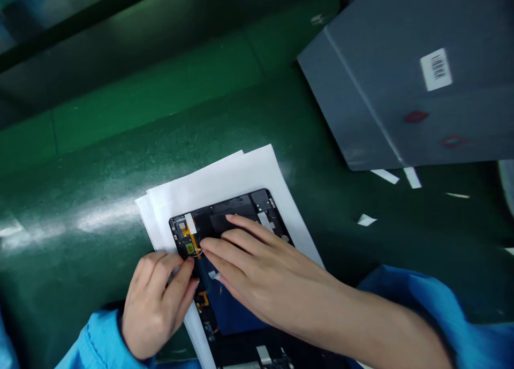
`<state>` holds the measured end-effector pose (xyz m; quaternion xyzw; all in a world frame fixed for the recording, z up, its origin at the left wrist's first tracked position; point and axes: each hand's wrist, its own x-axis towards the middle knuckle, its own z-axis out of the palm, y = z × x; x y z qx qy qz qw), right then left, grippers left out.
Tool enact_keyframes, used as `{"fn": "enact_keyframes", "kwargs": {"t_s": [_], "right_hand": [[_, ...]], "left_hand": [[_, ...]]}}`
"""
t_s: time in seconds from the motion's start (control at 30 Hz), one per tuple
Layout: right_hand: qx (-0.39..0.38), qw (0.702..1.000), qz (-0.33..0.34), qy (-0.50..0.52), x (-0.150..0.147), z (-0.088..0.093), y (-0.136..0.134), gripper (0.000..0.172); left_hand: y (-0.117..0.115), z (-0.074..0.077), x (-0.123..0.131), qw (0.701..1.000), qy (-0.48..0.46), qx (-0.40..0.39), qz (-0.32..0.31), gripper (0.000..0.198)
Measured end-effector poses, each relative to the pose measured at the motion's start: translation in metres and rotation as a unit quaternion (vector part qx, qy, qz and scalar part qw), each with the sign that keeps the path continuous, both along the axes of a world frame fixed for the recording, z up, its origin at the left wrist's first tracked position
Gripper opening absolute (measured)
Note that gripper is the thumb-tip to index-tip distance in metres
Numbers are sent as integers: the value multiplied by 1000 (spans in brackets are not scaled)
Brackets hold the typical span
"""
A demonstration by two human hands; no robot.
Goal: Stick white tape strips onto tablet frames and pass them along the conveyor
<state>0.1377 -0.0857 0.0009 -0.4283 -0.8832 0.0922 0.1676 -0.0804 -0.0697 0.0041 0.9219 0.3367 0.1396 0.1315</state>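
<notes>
An opened tablet lies with its inner side up on sheets of white paper. Black and dark blue inner parts show, along with an orange flex cable near its left edge. My left hand is at that edge, fingers curled and fingertips pinched close to a thin pale wire; whatever lies between them is hidden. Across the tablet reaches my right hand, its fingers stretched out and nearly flat. Its index fingertip is by the same wire, and the hand covers part of the inside.
On the green work surface, a large grey panel or case with a barcode label stands at upper right. Several white scraps, including a small piece, lie below it. A dark raised ledge runs along the back.
</notes>
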Motion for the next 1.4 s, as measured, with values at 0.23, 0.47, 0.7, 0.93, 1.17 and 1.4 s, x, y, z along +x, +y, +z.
{"fn": "enact_keyframes", "kwargs": {"t_s": [0.23,0.47,0.7,0.93,1.17,1.4], "right_hand": [[2,1000,-1,2,1,-1,-1,26],[6,1000,-4,0,1,1,0,27],[0,1000,-11,16,-1,-1,0,26],[5,999,-20,32,-1,-2,-2,26],[0,999,-18,28,-2,-2,0,27],[18,1000,-2,9,-3,3,5,26]], "left_hand": [[0,-2,0,1000,-7,-14,-11,26],[1,0,0,999,-9,-37,-11,27],[2,1,0,998,4,-67,-6,28],[4,1,2,999,21,-14,-32,29],[3,0,0,998,39,33,-43,32],[5,1,1,996,59,46,-59,30]]}}
